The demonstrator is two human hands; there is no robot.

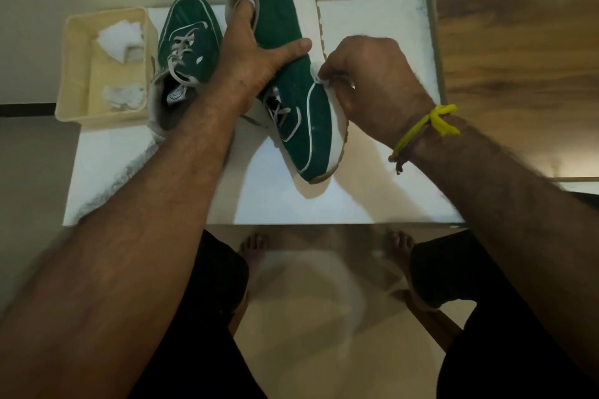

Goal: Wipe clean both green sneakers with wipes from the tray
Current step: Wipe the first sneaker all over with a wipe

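Left hand [256,52] is wrapped around the heel end of one green sneaker [291,81], fingers tucked inside the collar and thumb lying flat across the suede side, so the shoe is held tipped on its edge above the white table [372,172], toe pointing back toward the person. Right beside that thumb, the right hand [366,81] has its fingers curled and is pinching a small white wipe [319,74], pressing it against the shoe where the green upper meets the white midsole. A yellow thread band [424,129] is tied round that right wrist. Off to the far side of the left hand, just past the knuckles, the second green sneaker [188,42] rests flat on the table, laces up, its heel partly hidden under the left forearm. Touching that sneaker's outer side sits the cream tray [74,68], with a folded white wipe at its far end and a crumpled one at the near end. Below the table edge, bare feet show on the floor.
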